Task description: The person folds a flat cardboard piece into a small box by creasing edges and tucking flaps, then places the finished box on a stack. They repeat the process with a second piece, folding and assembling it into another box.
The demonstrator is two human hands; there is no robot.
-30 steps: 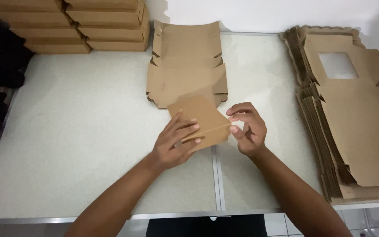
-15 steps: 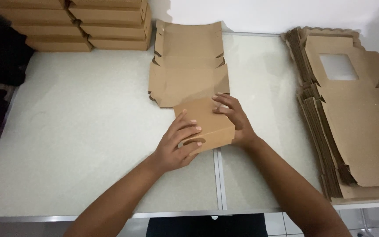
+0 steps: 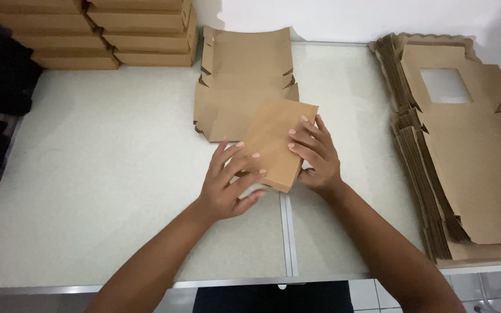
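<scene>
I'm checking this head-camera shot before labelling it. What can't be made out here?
- Head view: the folded flap hides the near part of the flat cardboard box blank.
- Left hand and right hand cover the flap's near edge and whatever is beneath.
- The stack of flat blanks is cut off by the right edge.
- The stacked folded boxes are cut off by the top edge.

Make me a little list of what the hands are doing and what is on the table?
left hand: flat on the near end of the folded cardboard flap
right hand: pressing the flap's right side
cardboard box sheet: lies unfolded behind the flap
flat sheets: piled at right, top one has a window hole
finished boxes: stacked far left
table: pale
</scene>
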